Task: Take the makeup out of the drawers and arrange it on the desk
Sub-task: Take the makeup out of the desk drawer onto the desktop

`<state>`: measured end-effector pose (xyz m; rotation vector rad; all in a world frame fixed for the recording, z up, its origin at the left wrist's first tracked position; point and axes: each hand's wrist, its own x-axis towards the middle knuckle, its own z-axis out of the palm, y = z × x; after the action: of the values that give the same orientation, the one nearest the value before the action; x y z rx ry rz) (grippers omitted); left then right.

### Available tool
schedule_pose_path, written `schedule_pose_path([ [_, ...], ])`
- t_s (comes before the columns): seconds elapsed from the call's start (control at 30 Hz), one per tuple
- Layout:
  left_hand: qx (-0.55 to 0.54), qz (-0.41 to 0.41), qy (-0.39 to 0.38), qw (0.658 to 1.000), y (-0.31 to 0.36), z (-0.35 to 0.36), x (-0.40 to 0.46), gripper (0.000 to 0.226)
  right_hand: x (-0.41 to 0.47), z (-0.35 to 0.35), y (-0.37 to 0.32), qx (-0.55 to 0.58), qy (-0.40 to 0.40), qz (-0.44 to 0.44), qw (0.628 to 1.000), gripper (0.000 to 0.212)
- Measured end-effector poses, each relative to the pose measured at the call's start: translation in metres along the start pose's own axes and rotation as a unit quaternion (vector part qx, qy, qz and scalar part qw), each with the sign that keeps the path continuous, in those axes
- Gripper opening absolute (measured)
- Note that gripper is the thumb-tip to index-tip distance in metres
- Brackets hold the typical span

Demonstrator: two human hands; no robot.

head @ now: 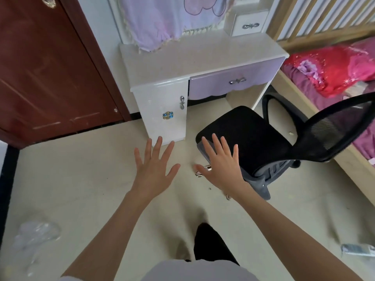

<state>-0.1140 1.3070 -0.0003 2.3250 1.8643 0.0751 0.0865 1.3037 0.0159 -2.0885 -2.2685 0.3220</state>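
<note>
Both my hands are stretched out in front of me, palms down, holding nothing. My left hand (155, 171) has its fingers (158, 145) spread straight above the pale floor (81, 179), and my right hand (221, 165) is splayed the same way, over the front edge of the black chair (253, 138).

The white counter (192, 57) stands ahead against the wall, its top bare where I can see it. The wide lilac drawer (233, 82) under the counter top is pushed in, and so is the small white drawer (250, 25) of the little unit standing on the counter's back right corner. The white cabinet door (164, 110) on the left is closed too. No makeup shows anywhere — whatever is inside the drawers is hidden from me.

A lilac cloth (162, 17) hangs down over the back of the counter. A dark red door (44, 67) stands to the left, and a bed (334, 67) with red and pink bedding to the right. On the floor by my left arm lies something clear and crumpled — perhaps a plastic wrapper (34, 238).
</note>
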Motion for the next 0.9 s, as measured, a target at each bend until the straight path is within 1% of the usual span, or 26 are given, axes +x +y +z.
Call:
schedule_pose_path([
  [0.17, 0.011, 0.009, -0.032, 0.999, -0.01, 0.012, 0.09, 0.065, 0.091, 0.0, 0.025, 0.012, -0.016, 0.03, 0.999, 0.08],
  [0.37, 0.016, 0.021, -0.042, 0.999, -0.011, 0.005, 0.222, 0.064, 0.209, -0.008, 0.062, 0.051, -0.014, 0.055, 0.997, 0.079],
  [0.5, 0.015, 0.037, -0.03, 0.999, -0.007, -0.007, 0.302, 0.063, 0.278, -0.018, 0.084, 0.069, -0.012, 0.067, 0.995, 0.079],
  [0.73, 0.023, 0.078, -0.094, 0.992, 0.011, 0.002, 0.403, 0.064, 0.347, -0.022, 0.127, 0.116, -0.035, 0.127, 0.985, 0.079],
  [0.9, 0.025, 0.134, -0.118, 0.984, 0.029, 0.023, 0.486, 0.063, 0.395, -0.012, 0.166, 0.209, -0.035, 0.182, 0.96, 0.072],
])
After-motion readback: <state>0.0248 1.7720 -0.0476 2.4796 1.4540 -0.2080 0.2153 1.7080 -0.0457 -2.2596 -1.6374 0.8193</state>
